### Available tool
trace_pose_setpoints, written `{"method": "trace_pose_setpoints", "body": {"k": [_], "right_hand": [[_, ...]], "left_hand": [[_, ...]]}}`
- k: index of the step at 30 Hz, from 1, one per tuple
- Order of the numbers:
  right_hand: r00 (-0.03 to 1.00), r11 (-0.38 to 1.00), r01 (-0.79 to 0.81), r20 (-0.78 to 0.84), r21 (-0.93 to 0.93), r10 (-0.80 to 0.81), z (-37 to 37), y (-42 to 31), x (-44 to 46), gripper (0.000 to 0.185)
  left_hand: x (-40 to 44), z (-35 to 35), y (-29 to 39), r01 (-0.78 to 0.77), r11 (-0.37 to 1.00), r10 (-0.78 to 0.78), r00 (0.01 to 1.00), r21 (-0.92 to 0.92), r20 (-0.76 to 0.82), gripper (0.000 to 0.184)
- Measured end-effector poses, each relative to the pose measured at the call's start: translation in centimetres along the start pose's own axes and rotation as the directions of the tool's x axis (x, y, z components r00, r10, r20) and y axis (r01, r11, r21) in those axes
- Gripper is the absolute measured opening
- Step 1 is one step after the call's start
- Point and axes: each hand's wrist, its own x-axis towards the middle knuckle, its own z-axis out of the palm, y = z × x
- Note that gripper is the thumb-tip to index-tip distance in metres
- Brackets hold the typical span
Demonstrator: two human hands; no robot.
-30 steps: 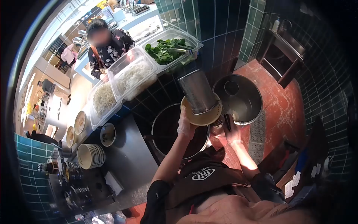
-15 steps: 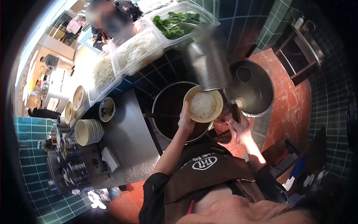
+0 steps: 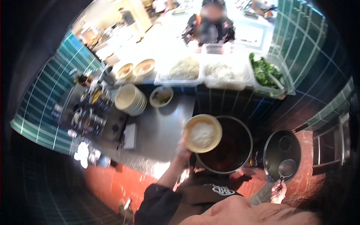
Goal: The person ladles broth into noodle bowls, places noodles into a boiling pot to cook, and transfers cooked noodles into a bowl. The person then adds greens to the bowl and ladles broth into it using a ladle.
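Observation:
My left hand (image 3: 183, 147), in a thin clear glove, grips the left side of a yellowish bowl (image 3: 203, 134) with white noodles in it. The bowl is held over the left edge of a large round pot (image 3: 234, 150) with dark contents. My right hand (image 3: 278, 190) is at the lower right, fingers closed by the handle of a small round strainer or ladle (image 3: 287, 168), which lies inside the second pot (image 3: 273, 150). Blur hides the exact grip.
Clear tubs of noodles (image 3: 183, 69) and greens (image 3: 267, 73) line the ledge, near two filled bowls (image 3: 144, 67). Stacked bowls (image 3: 129, 98) and another bowl (image 3: 161, 96) stand on the steel counter (image 3: 165, 123). A person (image 3: 210, 26) is beyond the ledge.
The view has turned right. The tall perforated metal strainer has left the bowl and is out of clear sight. My left hand has carried the bowl toward the counter; my right has moved away to the second pot.

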Motion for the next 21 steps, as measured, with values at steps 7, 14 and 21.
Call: {"method": "trace_pose_setpoints", "body": {"k": [7,14,21], "right_hand": [[0.733,0.295,0.624,0.410,-0.724,-0.543,-9.8,0.9,11.9,0.025],[0.693,-0.166,-0.155,0.013,-0.974,-0.721,-2.2,3.9,6.7,0.024],[0.919,0.563,0.306,0.393,-0.768,0.036,15.8,22.8,2.9,0.035]], "left_hand": [[3.3,-11.3,6.3,-0.157,0.988,0.155,0.974,0.003,-0.166,0.050],[4.6,-17.4,8.8,-0.034,0.999,0.038,0.986,0.027,-0.164,0.055],[4.3,-17.2,9.1,0.028,0.999,-0.032,0.979,-0.021,-0.200,0.053]]}}
